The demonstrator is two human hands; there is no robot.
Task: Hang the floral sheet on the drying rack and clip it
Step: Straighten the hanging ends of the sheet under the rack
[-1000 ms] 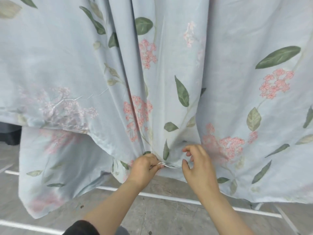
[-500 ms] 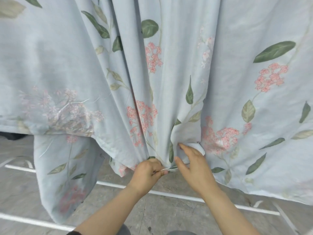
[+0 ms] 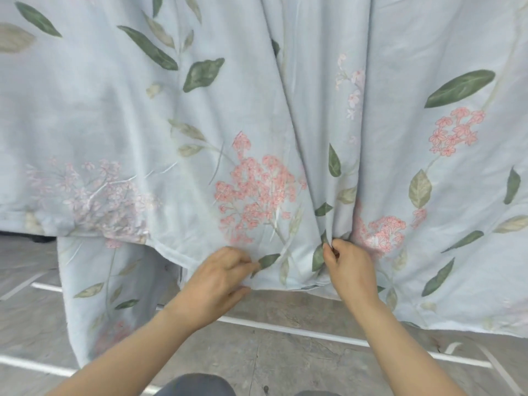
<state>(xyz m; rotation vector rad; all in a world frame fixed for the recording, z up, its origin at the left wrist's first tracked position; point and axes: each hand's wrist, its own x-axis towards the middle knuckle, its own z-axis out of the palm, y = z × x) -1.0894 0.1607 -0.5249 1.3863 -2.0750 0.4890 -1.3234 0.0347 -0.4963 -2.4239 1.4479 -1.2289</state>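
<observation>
The pale blue floral sheet [image 3: 257, 110], printed with pink blossoms and green leaves, hangs in front of me and fills most of the view. The drying rack that carries it is hidden above the frame. My left hand [image 3: 217, 278] pinches the sheet's bottom hem between thumb and fingers. A little to the right, my right hand [image 3: 350, 267] grips a gathered fold of the sheet near the hem. The stretch of hem between the two hands is pulled flat. No clip shows in either hand.
A grey stone-like floor [image 3: 285, 361] with white lines [image 3: 314, 332] lies under the sheet. A back layer of the sheet [image 3: 108, 295] hangs lower at the left, nearly to the floor. My dark trouser leg [image 3: 197, 385] is at the bottom edge.
My hands have moved apart along the hem, the left hand to the left and the right hand onto a fold at the right. The bunched folds between them have spread flat.
</observation>
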